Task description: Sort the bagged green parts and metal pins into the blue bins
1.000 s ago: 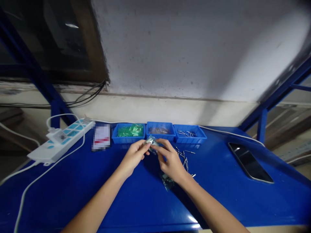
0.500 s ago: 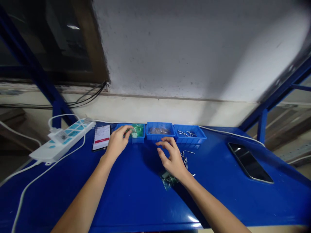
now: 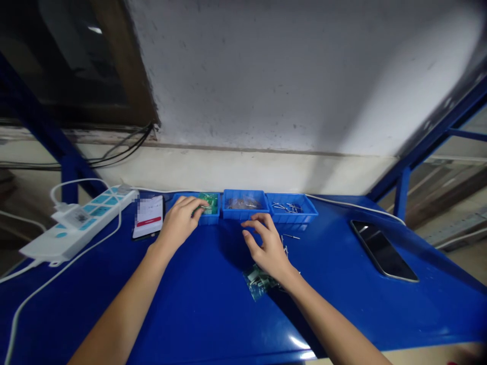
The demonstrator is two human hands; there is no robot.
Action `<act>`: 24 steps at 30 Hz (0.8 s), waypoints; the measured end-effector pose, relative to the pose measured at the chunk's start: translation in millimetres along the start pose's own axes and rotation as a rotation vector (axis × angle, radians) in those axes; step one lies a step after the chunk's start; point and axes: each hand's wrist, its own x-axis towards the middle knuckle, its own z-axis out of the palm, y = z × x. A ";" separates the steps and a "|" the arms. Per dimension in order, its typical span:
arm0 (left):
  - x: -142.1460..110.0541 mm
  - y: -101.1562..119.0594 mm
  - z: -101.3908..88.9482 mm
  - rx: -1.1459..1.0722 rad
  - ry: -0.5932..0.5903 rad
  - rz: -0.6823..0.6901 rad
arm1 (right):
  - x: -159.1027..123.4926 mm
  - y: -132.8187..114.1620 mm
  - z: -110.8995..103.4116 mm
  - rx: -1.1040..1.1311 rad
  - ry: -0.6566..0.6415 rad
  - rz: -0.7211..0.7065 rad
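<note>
My left hand (image 3: pixel 182 218) reaches over the left blue bin (image 3: pixel 210 220), its thumb and fingertips brought together at the small green plastic packets (image 3: pixel 211 201) inside. What those fingertips pinch is too small to make out. My right hand (image 3: pixel 269 248) hovers above the table with curved fingers apart and nothing between them. Below its wrist lies a green-tinted clear plastic bag (image 3: pixel 255 284). Several thin silver metal pins, like blind rivets (image 3: pixel 291 236), lie on the table beside that hand, partly hidden by it.
The middle blue bin (image 3: pixel 243 214) holds clear bags with brownish contents; the right bin (image 3: pixel 292 217) holds silver pins (image 3: pixel 287 207). A lit phone (image 3: pixel 149 218) and white power strip (image 3: pixel 72 233) with cables are at left. A dark phone (image 3: pixel 384 251) lies at right.
The view has shifted slightly, so the table items sit further left. My left fingertips are lower in the left bin. My right hand keeps nearly the same pose.
</note>
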 end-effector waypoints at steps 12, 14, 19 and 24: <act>0.3 -33.0 -14.9 0.148 -0.079 -0.208 | 2.4 13.9 3.5 -0.054 -0.101 0.046; -4.3 -44.0 -19.4 0.198 -0.094 -0.254 | 2.2 13.7 2.9 -0.063 -0.110 0.043; -10.6 -51.4 -16.7 0.110 -0.184 -0.225 | 0.7 9.4 6.6 -0.080 -0.122 0.013; -12.9 -45.4 -11.7 0.170 -0.210 -0.243 | 3.9 15.6 -6.1 -0.132 -0.262 0.002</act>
